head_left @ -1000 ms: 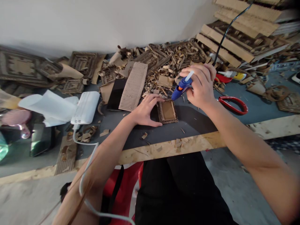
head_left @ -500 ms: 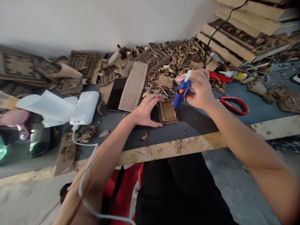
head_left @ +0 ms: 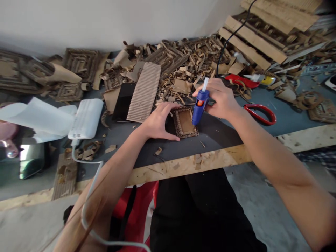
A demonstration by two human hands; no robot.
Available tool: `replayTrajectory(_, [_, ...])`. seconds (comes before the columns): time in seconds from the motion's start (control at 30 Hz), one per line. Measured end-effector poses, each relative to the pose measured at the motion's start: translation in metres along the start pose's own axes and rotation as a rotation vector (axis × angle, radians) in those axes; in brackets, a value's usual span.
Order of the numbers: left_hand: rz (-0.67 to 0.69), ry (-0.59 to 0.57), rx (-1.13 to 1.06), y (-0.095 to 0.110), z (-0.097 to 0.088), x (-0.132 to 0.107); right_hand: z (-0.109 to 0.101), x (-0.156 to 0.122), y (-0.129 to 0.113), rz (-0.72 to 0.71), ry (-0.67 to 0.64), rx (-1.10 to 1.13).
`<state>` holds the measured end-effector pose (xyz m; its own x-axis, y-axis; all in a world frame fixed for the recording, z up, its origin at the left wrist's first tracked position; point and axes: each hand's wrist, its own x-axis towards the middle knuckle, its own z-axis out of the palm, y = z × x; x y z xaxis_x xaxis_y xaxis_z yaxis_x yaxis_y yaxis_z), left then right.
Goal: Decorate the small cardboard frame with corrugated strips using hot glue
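Observation:
A small rectangular cardboard frame (head_left: 185,122) with a corrugated border lies on the dark table mat. My left hand (head_left: 157,121) rests flat beside it, fingers spread along its left and top edges, holding it still. My right hand (head_left: 221,98) grips a blue hot glue gun (head_left: 198,106) with a white glue stick at its back. The gun points down, its nozzle touching the frame's right border. A black cord runs from the gun up toward the back right.
Red-handled scissors (head_left: 259,114) lie right of my right hand. A corrugated cardboard sheet (head_left: 145,91), a dark tablet (head_left: 123,102) and a heap of cardboard scraps (head_left: 183,63) sit behind. A white power bank (head_left: 85,118) with cable lies left. The wooden table edge (head_left: 183,164) runs in front.
My right hand has swung the glue gun down and left, from hovering above the frame's top right corner to its nozzle on the right border. My left hand stays in place.

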<state>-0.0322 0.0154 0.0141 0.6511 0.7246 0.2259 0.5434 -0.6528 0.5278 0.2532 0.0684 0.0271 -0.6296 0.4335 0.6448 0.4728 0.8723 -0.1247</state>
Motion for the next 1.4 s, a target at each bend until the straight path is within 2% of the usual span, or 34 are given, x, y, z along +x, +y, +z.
replayTrajectory(0.17, [-0.022, 0.003, 0.004, 0.005, -0.002, -0.001, -0.001, 0.001, -0.003, 0.148, -0.120, 0.003])
replayTrajectory(0.23, [-0.035, 0.008, 0.015, 0.006, -0.002, -0.001, -0.002, 0.002, -0.004, 0.154, -0.130, 0.016])
replayTrajectory(0.4, [0.012, 0.097, 0.030, 0.006, 0.000, -0.002, -0.008, 0.005, -0.005, 0.060, -0.035, 0.045])
replayTrajectory(0.63, [0.130, 0.214, 0.092, 0.000, 0.004, -0.001, -0.007, 0.004, 0.001, 0.048, 0.030, 0.100])
replayTrajectory(0.97, [0.148, 0.227, 0.134, -0.001, 0.004, -0.001, -0.010, 0.006, -0.003, 0.202, 0.019, 0.156])
replayTrajectory(1.13, [0.146, 0.223, 0.146, -0.001, 0.005, 0.000, -0.007, 0.003, 0.000, 0.075, 0.097, 0.144])
replayTrajectory(1.4, [0.160, 0.226, 0.137, -0.001, 0.005, 0.000, -0.011, 0.003, -0.003, 0.122, 0.111, 0.079])
